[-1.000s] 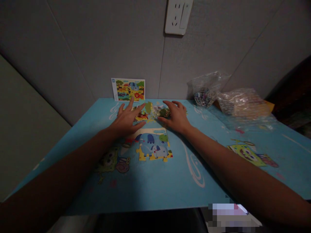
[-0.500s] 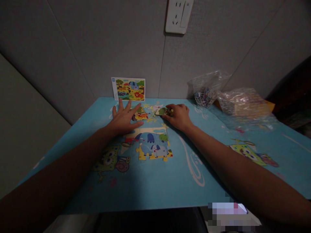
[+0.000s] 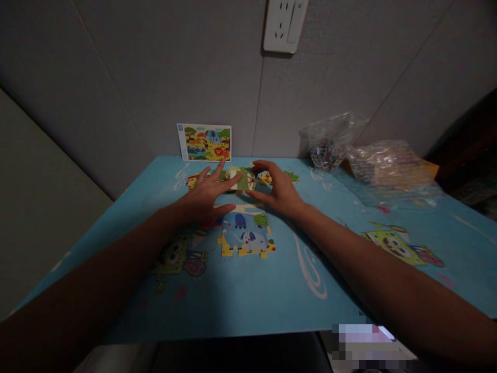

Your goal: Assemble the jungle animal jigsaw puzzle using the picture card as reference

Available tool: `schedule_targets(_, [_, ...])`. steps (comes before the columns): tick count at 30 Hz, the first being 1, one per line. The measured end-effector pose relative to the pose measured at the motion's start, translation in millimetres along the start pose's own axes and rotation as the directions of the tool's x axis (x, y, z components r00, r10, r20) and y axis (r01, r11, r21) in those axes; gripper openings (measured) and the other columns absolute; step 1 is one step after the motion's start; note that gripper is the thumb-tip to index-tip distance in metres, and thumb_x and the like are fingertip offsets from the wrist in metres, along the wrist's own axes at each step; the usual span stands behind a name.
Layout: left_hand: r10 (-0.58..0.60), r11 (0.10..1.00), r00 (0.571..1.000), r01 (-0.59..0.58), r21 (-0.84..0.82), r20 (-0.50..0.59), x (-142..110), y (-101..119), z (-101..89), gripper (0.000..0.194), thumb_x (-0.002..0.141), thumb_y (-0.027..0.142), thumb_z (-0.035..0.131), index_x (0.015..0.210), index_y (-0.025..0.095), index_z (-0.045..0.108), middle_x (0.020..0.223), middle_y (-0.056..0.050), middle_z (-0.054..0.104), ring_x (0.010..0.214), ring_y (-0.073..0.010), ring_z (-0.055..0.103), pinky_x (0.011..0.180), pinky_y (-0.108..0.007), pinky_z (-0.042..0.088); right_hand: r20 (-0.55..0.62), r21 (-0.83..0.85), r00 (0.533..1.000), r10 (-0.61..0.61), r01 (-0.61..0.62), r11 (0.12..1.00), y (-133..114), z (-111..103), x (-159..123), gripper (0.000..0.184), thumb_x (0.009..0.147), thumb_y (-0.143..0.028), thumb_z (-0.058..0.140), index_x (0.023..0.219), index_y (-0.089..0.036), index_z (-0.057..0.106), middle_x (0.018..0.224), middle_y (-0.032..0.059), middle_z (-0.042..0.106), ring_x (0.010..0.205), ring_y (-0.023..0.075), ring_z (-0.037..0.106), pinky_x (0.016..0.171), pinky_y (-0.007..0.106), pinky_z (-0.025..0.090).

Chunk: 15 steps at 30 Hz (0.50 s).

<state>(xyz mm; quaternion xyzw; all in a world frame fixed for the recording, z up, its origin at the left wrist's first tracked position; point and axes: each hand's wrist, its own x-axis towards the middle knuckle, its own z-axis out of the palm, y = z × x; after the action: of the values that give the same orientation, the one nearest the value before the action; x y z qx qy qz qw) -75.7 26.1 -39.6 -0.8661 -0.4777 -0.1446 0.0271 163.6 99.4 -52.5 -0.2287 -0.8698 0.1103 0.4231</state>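
Note:
My left hand (image 3: pixel 205 194) lies flat on the blue table (image 3: pixel 248 290) with fingers spread, fingertips touching loose puzzle pieces (image 3: pixel 236 178) near the far edge. My right hand (image 3: pixel 277 189) curls over the same cluster, thumb and fingers pinching a green piece (image 3: pixel 244 181) between the two hands. A joined block of puzzle with blue elephants (image 3: pixel 245 233) sits just nearer me, below both hands. More loose pieces (image 3: pixel 289 176) peek out right of my right hand.
A picture card of the finished puzzle (image 3: pixel 204 142) leans on the grey wall. Two crinkled clear plastic bags (image 3: pixel 373 155) lie at the back right. A wall socket (image 3: pixel 284 23) is above. Cartoon prints decorate the tabletop.
My right hand has moved left from the right-hand pieces toward the centre with the green piece. My left hand has shifted right to meet it, so the hands now nearly touch.

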Motion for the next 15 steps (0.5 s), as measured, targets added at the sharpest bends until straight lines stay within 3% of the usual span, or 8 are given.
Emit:
schedule_targets(4, [-0.019, 1.0, 0.999, 0.02, 0.02, -0.026, 0.4, -0.7, -2.4, 0.072, 0.092, 0.037, 0.054, 0.156, 0.015, 0.029, 0.16, -0.019, 0.032, 0.154, -0.0349, 0.006, 0.12, -0.06, 0.01, -0.019, -0.008, 1.0, 0.011, -0.012, 1.0, 2.9, -1.6, 0.0, 0.066, 0.08, -0.04, 0.073, 0.137, -0.023, 0.045, 0.122, 0.0136, 0.063, 0.111, 0.0292, 0.061, 0.098, 0.049, 0.048])
schedule_targets(7, [-0.124, 0.991, 0.989, 0.127, 0.034, -0.081, 1.8, -0.6, -4.7, 0.07, 0.093, 0.041, 0.05, 0.156, 0.015, 0.031, 0.159, -0.018, 0.035, 0.154, -0.0352, 0.006, 0.12, -0.059, 0.009, -0.072, -0.047, 0.997, 0.02, -0.023, 0.999, 6.5, -2.4, -0.2, 0.066, 0.08, -0.036, 0.072, 0.137, -0.022, 0.044, 0.122, 0.014, 0.063, 0.11, 0.0294, 0.06, 0.099, 0.049, 0.047])
schedule_targets(10, [-0.321, 0.945, 0.939, 0.326, 0.03, -0.123, 3.5, -2.8, -4.0, 0.071, 0.093, 0.048, 0.048, 0.155, 0.015, 0.033, 0.16, -0.019, 0.033, 0.153, -0.038, 0.006, 0.119, -0.06, 0.013, -0.11, -0.098, 0.993, 0.042, -0.053, 0.994, 8.6, -3.0, -0.3, 0.062, 0.08, -0.035, 0.071, 0.135, -0.022, 0.046, 0.121, 0.0135, 0.063, 0.11, 0.0299, 0.059, 0.099, 0.05, 0.045])
schedule_targets(15, [-0.514, 0.857, 0.857, 0.513, 0.053, 0.024, 4.0, -12.0, 2.5, 0.076, 0.091, 0.061, 0.046, 0.153, 0.018, 0.038, 0.157, -0.018, 0.04, 0.15, -0.048, -0.001, 0.112, -0.074, 0.009, -0.122, -0.136, 0.992, 0.027, -0.043, 0.99, 6.3, -4.2, 0.4, 0.056, 0.081, -0.037, 0.069, 0.131, -0.02, 0.049, 0.121, 0.0143, 0.064, 0.108, 0.0298, 0.059, 0.096, 0.048, 0.045])
